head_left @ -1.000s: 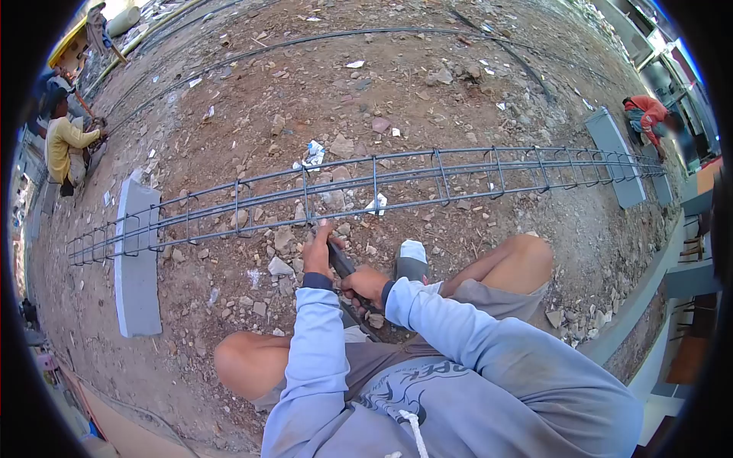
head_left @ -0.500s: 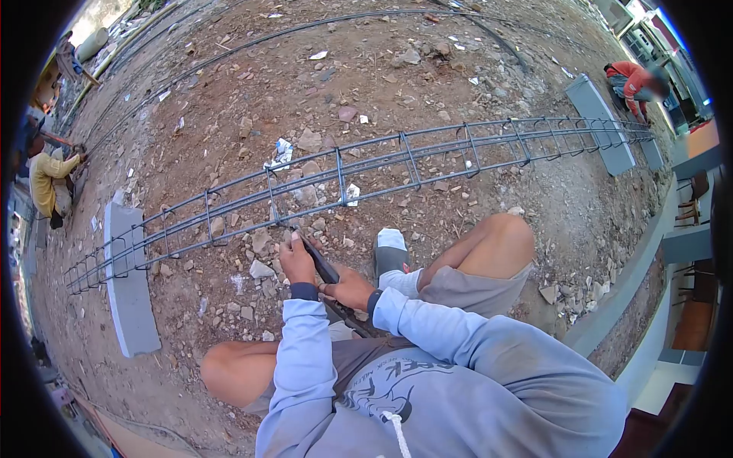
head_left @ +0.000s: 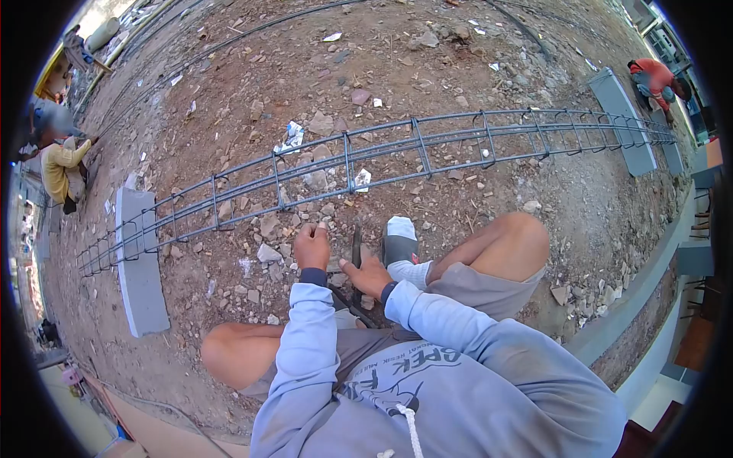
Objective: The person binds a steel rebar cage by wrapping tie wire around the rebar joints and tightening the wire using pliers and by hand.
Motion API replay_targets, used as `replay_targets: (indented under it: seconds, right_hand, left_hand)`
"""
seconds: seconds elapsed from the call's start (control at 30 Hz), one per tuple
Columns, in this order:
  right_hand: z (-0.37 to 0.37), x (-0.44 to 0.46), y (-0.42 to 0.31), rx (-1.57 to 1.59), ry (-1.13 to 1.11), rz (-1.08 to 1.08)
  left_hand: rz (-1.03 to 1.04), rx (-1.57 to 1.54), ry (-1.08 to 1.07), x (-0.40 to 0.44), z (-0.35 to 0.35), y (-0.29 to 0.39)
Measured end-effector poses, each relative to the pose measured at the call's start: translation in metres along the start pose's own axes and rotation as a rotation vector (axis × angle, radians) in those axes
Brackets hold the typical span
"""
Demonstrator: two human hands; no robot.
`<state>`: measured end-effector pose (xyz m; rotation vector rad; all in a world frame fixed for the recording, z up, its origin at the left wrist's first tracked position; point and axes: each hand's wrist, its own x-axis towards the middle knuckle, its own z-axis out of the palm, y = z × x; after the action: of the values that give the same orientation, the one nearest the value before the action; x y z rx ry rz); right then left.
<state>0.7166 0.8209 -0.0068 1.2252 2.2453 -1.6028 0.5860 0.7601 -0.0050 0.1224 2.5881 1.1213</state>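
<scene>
My left hand (head_left: 311, 248) is closed in front of the near side of the rebar cage (head_left: 282, 204), a little apart from it. Whether a small thing is inside those fingers I cannot make out. To its right, my right hand (head_left: 368, 276) is closed around a dark, long-handled tool (head_left: 356, 243), thumb across it, the end pointing towards the cage. The tool's exact kind does not show. The long cage of bars and square stirrups rests on a grey block (head_left: 141, 267) at the left and another grey block (head_left: 624, 122) at the right.
Stones and rubble (head_left: 269, 252) cover the dirt ground. A person in yellow (head_left: 62, 168) crouches at the far left, one in red (head_left: 655, 79) bends at the far right. Long bars (head_left: 252, 30) lie behind. A low concrete edge (head_left: 634, 294) runs along the right.
My left hand has come away from the tool and the cage's lower bar. In my right hand the tool has swung from leaning left to nearly straight ahead. The view has shifted slightly.
</scene>
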Motion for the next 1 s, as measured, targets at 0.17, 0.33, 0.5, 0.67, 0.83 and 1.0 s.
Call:
replay_targets:
  seconds: [0.17,0.33,0.5,0.67,0.83,1.0]
  right_hand:
    - [-0.03,0.012,-0.023,0.587,-0.257,-0.047]
    - [-0.036,0.014,-0.017,0.744,-0.137,0.078]
    - [-0.042,0.022,-0.009,0.882,-0.105,0.219]
    - [-0.045,0.039,0.001,0.779,-0.01,0.32]
    - [-0.046,0.069,0.001,0.829,0.057,0.258]
    - [-0.046,0.089,-0.001,0.944,0.11,0.119]
  left_hand:
    - [0.072,-0.444,-0.213,-0.003,0.014,0.014]
    - [-0.082,-0.646,-0.426,-0.005,0.032,0.022]
    - [0.057,-0.375,-0.232,-0.005,0.041,0.031]
    - [0.302,-0.059,0.05,-0.004,0.028,0.064]
    - [0.582,0.418,0.153,0.009,0.021,0.082]
    - [0.725,0.395,0.079,0.016,0.019,0.082]
